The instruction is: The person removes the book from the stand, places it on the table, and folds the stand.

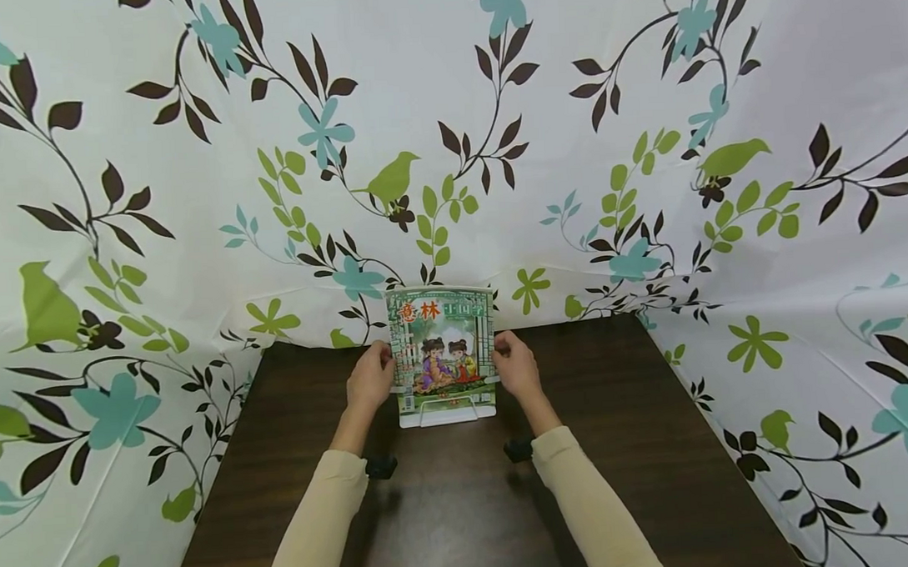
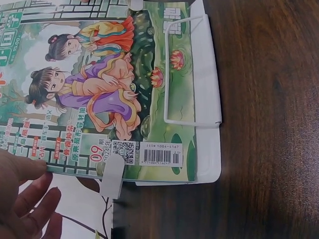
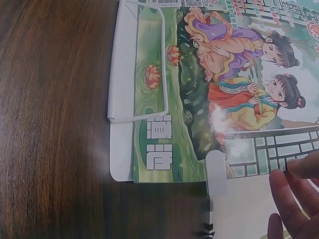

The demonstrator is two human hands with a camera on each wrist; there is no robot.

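Left hand (image 1: 370, 376) and right hand (image 1: 517, 369) pinch opposite edges of magazine (image 1: 444, 342) between them, likely steadying it on stand (image 2: 207, 149). Clips (image 3: 216, 172) just below hands, wire (image 2: 193, 123) lower; presumably retain pages.

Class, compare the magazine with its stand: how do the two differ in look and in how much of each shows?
The magazine is printed in many colours; the stand is plain white. The magazine's front shows almost whole, while the stand is mostly hidden behind it. Both are between the left hand and the right hand.
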